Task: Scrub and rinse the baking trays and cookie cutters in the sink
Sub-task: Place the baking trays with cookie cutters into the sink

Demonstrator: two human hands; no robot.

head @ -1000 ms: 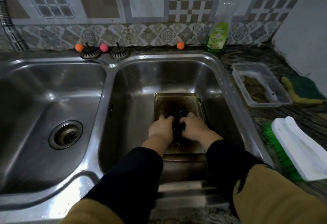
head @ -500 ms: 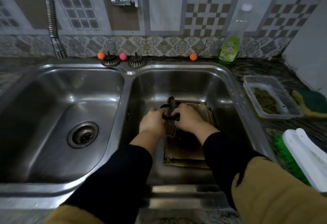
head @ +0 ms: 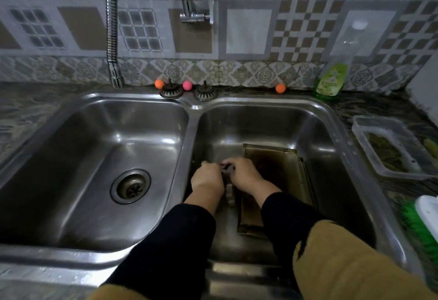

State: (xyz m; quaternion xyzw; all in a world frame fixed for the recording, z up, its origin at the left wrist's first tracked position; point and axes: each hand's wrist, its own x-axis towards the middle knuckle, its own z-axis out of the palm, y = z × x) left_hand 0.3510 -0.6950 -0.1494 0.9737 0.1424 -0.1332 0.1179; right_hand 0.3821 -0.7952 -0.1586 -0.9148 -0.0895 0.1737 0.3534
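I see one double-bowl stainless steel sink (head: 189, 119) set into the dark marbled bench (head: 28, 105). Its left bowl holds nothing but its round drain (head: 130, 186), so there is open room there; the right bowl is crowded toward its right wall.

In the right bowl lie the brown-stained rectangular metal baking trays (head: 275, 169), stacked; I count at least two by the stepped rims on the right side, and the stack sits near the bowl's right wall with bare steel to its left and behind it.

My two arms in black sleeves reach into that bowl. The left hand (head: 208, 177) and right hand (head: 244, 173) are both clenched on one small dark metal cookie cutter (head: 228, 171), held between them just left of the trays' left edge and above the bowl floor; its shape is too blurred to tell.

On the bench at right stand one clear plastic rectangular container (head: 388, 145) close to the sink rim, and one white-backed green-bristled scrub brush (head: 419, 221) cut off by the frame edge. One clear dish soap bottle with a green label (head: 331, 79) stands at the back wall; its writing is too blurred to read.

Along the back rim I count two metal sink strainers (head: 171, 91) and three small balls, two orange and one pink (head: 187, 85).
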